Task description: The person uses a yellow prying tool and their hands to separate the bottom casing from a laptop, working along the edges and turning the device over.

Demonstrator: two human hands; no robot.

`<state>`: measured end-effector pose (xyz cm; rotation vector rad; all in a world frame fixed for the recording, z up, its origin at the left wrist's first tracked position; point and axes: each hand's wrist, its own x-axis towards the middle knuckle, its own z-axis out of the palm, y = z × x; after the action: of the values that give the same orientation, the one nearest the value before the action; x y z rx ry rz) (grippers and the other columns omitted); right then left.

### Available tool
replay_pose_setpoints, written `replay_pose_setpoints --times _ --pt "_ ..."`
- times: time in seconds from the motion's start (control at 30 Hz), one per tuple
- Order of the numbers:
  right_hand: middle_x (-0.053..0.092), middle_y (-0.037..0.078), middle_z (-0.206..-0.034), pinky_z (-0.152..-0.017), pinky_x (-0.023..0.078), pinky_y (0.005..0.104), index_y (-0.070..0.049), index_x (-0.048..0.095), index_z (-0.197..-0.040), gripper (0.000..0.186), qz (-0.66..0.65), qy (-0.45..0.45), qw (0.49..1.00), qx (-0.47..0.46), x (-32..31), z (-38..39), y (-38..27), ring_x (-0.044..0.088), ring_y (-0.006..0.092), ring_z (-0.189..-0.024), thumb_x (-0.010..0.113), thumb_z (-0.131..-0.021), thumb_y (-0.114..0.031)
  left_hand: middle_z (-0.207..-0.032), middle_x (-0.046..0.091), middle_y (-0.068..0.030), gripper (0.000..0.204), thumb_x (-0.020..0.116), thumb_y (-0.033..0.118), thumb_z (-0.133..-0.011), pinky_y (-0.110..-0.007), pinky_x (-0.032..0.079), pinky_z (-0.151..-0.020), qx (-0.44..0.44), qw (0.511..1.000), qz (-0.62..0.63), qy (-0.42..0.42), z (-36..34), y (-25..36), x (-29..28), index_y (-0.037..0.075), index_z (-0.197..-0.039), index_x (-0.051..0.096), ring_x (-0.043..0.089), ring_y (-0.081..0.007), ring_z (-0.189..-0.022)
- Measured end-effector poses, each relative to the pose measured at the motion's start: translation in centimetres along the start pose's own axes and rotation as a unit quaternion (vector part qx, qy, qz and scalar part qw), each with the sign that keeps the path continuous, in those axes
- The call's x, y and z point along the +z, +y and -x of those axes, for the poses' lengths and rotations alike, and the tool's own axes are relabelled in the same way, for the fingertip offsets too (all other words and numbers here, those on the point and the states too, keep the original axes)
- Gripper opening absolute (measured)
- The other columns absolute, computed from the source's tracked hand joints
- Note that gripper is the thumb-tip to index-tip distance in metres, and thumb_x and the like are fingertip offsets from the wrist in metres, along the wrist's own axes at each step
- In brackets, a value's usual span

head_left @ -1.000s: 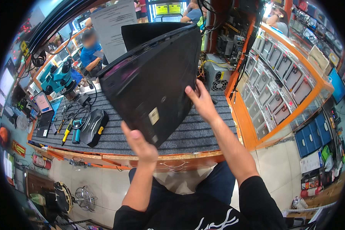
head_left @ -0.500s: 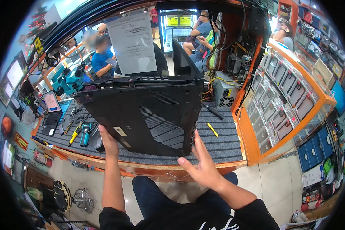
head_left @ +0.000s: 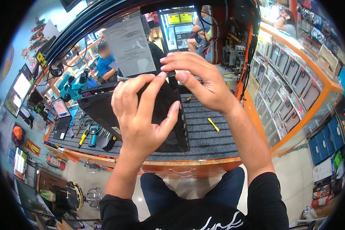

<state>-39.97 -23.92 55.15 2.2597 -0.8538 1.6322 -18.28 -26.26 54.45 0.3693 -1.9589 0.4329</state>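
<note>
A black computer case stands upright on the grey striped mat in front of me, largely hidden behind my hands. My left hand is raised before its side panel, fingers bent and spread, with the thumb well apart. Nothing shows between those fingers. My right hand is at the case's upper right corner, fingers stretched to the left and thumb apart from them. Whether its fingertips touch the case is hard to see.
A yellow tool lies right of the case. At left are a yellow-handled screwdriver, a teal tool and a teal microscope. A glass cabinet stands at right. A printed sheet hangs ahead. People are beyond the counter.
Both hands have risen from the lower edges of the case to its upper part. The case now sits lower on the mat, and the view has shifted slightly.
</note>
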Motion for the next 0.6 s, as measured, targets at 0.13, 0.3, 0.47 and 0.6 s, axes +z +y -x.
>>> replay_pose_setpoints --times 0.13,0.3,0.47,0.6 --pt "0.072 0.011 -0.119 -0.105 0.046 0.0422 -0.005 0.073 -0.112 0.022 0.018 0.023 0.999 -0.021 0.4 0.0 -0.1 0.064 0.0305 -0.119 0.066 -0.099 -0.022 -0.124 0.062 -0.0079 0.057 0.088 0.025 -0.075 -0.052 0.036 -0.111 -0.013 0.999 0.02 0.041 -0.1 0.5 0.8 0.007 -0.125 0.067 0.058 -0.0291 -0.117" --pt "0.072 0.01 -0.111 -0.098 0.049 0.0416 -0.005 0.071 -0.106 0.019 0.016 0.038 0.997 -0.06 0.3 -0.1 0.5 0.065 0.0318 -0.108 0.068 -0.097 -0.022 -0.124 0.059 -0.0138 0.06 0.091 0.013 -0.073 -0.044 0.042 -0.105 -0.036 0.997 0.017 0.061 -0.1 1.9 1.5 0.003 -0.124 0.061 0.056 -0.0303 -0.118" --pt "0.072 0.009 -0.106 -0.094 0.05 0.0411 -0.006 0.071 -0.104 0.018 0.024 0.054 0.996 -0.069 0.6 -0.2 0.5 0.065 0.0321 -0.104 0.07 -0.095 -0.021 -0.119 0.054 -0.0122 0.063 0.086 0.012 -0.069 -0.04 0.039 -0.104 -0.018 0.997 -0.011 0.072 -0.4 0.8 1.9 0.004 -0.123 0.056 0.048 -0.0295 -0.116" --pt "0.072 0.009 -0.1 -0.091 0.051 0.041 -0.005 0.073 -0.101 0.019 0.038 0.059 0.995 -0.068 1.3 -0.5 0.2 0.064 0.0319 -0.101 0.072 -0.093 -0.023 -0.119 0.054 -0.012 0.058 0.08 0.011 -0.068 -0.041 0.041 -0.103 -0.008 0.998 0.022 0.057 -0.4 -0.5 1.5 0.005 -0.119 0.055 0.05 -0.029 -0.114"
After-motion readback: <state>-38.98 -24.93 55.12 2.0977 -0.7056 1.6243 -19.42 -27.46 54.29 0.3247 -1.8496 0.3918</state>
